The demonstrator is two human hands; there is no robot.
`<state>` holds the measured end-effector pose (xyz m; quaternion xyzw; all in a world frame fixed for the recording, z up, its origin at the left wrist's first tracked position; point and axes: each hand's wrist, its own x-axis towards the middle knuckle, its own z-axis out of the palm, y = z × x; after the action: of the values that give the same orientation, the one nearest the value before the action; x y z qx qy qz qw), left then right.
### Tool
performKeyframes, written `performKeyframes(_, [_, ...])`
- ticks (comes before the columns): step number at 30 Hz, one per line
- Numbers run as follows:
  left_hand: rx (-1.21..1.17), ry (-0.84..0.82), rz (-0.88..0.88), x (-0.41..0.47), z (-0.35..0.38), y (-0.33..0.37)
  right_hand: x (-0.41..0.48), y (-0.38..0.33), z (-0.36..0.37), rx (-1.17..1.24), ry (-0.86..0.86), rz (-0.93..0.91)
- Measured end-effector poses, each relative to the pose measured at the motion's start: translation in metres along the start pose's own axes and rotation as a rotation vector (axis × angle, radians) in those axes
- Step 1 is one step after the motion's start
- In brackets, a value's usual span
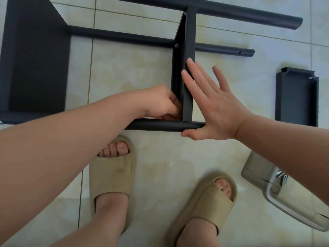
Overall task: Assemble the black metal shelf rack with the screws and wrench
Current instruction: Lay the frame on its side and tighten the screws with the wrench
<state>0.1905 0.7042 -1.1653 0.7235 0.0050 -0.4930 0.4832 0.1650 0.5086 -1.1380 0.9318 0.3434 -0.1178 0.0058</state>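
Observation:
The black metal rack lies on its side on the tiled floor. Its narrow shelf panel [188, 41] stands on edge between round black posts. My right hand [211, 104] is flat, with straight fingers pressing the panel's right face and the thumb under the end of the near post [156, 126]. My left hand [162, 102] has curled fingers pinching something small at the inner corner where panel and near post meet; what it holds is hidden. A screw head [177, 45] shows where the panel meets the middle post [226, 49]. A large black shelf [33, 56] sits at the left.
A loose black shelf panel [296, 97] lies on the floor at the right. A clear plastic container [277, 191] with metal hardware inside sits at the lower right. A far post [249, 14] runs across the top. My feet in tan slippers [112, 177] stand just below the near post.

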Motion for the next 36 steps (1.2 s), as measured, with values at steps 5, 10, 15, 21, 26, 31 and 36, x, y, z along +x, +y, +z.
performKeyframes(5, [-0.006,0.005,-0.042,0.0022,0.0012,-0.0020,-0.0001,-0.0001,-0.0005,-0.015,-0.003,0.007])
performKeyframes(10, [-0.069,0.009,-0.036,0.0033,0.0012,-0.0029,0.0003,-0.0005,-0.0004,-0.004,0.004,0.009])
performKeyframes(15, [-0.157,-0.049,-0.036,0.0017,0.0006,-0.0033,0.0003,-0.0003,0.0004,0.009,0.017,0.009])
performKeyframes(21, [-0.288,-0.158,-0.075,0.0028,-0.0008,-0.0039,0.0002,0.0000,0.0008,0.007,0.022,0.008])
performKeyframes(26, [-0.314,-0.202,-0.137,0.0039,-0.0016,-0.0052,0.0005,0.0000,-0.0001,0.010,0.016,0.014])
performKeyframes(31, [-0.278,-0.215,-0.183,0.0044,-0.0026,-0.0068,-0.0005,-0.0003,-0.0005,0.003,0.008,0.014])
performKeyframes(36, [-0.303,-0.237,-0.193,0.0040,-0.0030,-0.0055,-0.0005,-0.0003,-0.0013,0.014,-0.001,0.020])
